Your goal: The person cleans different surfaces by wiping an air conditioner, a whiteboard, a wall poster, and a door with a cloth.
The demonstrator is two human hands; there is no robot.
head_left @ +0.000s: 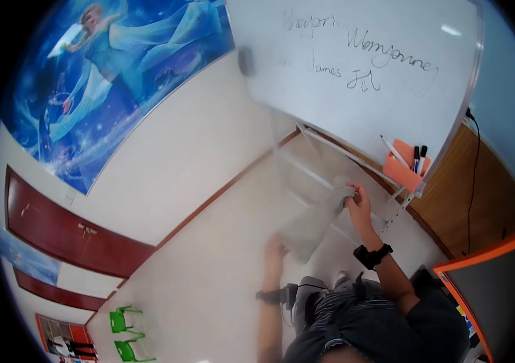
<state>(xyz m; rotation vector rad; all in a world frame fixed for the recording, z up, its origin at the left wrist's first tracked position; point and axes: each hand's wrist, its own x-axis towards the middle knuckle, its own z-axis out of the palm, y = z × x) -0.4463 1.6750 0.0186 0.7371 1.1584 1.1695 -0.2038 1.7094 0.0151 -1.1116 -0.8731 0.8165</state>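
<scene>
A thin grey-green cloth (309,233) hangs stretched between my two hands, in front of my body and above the pale floor. My right hand (358,196) pinches its bunched upper end near the foot of the whiteboard stand. At the cloth's lower left edge is my left hand (275,248), blurred by motion, with its fingers against the fabric. Both wrists wear dark bands with small devices.
A whiteboard (354,54) with handwriting stands ahead, an orange marker holder (406,164) at its lower corner. An orange-edged board (493,266) is close on the right. Green chairs (125,322) and a distant person (61,346) are at lower left.
</scene>
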